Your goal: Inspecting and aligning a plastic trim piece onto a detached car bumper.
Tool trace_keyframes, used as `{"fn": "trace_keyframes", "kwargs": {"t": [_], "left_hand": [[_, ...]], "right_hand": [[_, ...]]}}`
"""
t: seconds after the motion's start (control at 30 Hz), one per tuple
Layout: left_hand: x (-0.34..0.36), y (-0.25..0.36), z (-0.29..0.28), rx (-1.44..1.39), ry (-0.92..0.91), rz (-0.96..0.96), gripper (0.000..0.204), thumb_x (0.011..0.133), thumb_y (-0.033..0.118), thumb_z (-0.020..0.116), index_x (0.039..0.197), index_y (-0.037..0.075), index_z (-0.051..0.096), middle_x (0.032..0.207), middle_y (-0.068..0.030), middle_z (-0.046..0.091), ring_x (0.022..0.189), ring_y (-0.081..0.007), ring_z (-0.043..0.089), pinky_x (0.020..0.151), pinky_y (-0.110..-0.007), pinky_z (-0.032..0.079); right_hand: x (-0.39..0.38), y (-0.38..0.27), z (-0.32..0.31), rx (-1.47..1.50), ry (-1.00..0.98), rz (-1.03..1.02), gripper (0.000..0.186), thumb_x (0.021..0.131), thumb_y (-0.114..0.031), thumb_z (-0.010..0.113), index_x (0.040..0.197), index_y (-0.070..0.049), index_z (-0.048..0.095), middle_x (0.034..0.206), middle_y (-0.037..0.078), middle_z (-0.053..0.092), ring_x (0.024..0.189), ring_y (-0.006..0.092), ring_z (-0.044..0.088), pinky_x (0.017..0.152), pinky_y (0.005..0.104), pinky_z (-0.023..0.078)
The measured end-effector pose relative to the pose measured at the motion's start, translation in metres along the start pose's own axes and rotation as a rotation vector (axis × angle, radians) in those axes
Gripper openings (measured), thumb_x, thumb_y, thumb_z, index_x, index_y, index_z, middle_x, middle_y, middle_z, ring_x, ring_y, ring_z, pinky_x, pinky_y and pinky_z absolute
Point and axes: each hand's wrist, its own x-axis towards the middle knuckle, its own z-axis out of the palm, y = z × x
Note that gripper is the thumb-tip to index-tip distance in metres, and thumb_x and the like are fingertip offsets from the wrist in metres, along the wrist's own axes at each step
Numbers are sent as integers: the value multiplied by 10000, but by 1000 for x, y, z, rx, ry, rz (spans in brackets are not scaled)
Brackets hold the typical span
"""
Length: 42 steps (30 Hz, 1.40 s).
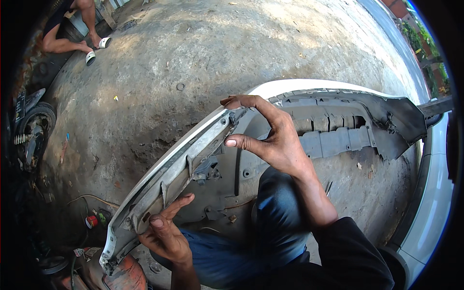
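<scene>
A car bumper point(166, 165), white outside with its dull grey ribbed inner side turned toward me, slants from the lower left up to the far right. My right hand point(280, 137) grips its upper rim near the middle, the fingers bent over the edge and the thumb apart on the inner side. Close against the bumper's lower left part is my left hand point(169, 241), its thumb raised and one finger stretched out. How firmly its other fingers touch the bumper is hidden. Beneath the ribs shows a dark plastic bracket point(207, 169).
My bent knee point(278, 198) is beside the bumper. A white car body point(435, 193) stands at right, a motorcycle wheel point(36, 128) at left. An orange-red rounded object point(126, 275) lies lower left. Another person's sandalled feet point(96, 48) rest on the rough concrete floor point(159, 63).
</scene>
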Motion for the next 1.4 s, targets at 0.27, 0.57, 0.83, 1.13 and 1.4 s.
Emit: {"fn": "trace_keyframes", "kwargs": {"t": [0.27, 0.57, 0.83, 1.13, 1.4], "left_hand": [[2, 2, 4, 5, 10, -21, 459, 1105, 290, 340, 855, -84, 431, 825, -354, 679, 808, -383, 743, 805, -393, 642], [5, 4, 4, 17, 38, -27, 542, 1108, 319, 340, 1015, -186, 513, 843, -328, 693, 813, -360, 748, 807, -374, 641], [5, 7, 4, 11, 66, -58, 580, 1107, 336, 344, 1099, -217, 519, 849, -324, 697, 810, -350, 749, 800, -359, 641], [4, 5, 4, 5, 92, -70, 567, 1103, 326, 358, 1099, -218, 517, 849, -326, 696, 807, -349, 749, 794, -350, 640], [2, 2, 1, -3, 55, -44, 546, 1099, 311, 356, 1097, -216, 500, 848, -329, 693, 814, -358, 748, 807, -367, 638]], "right_hand": [[0, 7, -6, -23, -36, -41, 504, 788, -204, 840, 1241, -83, 655, 1273, 106, 680, 1212, 294, 632, 1014, 412, 498], [8, 18, -1, 24, 82, 36, 261, 863, -125, 771, 1112, -60, 727, 1119, 87, 746, 1085, 244, 698, 927, 369, 535], [8, 19, 0, -2, 114, -8, 223, 848, -104, 782, 1065, -66, 750, 1074, 91, 752, 1029, 218, 707, 898, 352, 541], [10, 20, 3, 18, 179, -19, 146, 828, -63, 790, 960, -40, 733, 1007, 74, 748, 970, 212, 707, 859, 342, 536], [11, 20, 2, -28, 172, -56, 138, 830, -56, 782, 955, -31, 727, 993, 72, 739, 959, 217, 706, 844, 351, 537]]}}
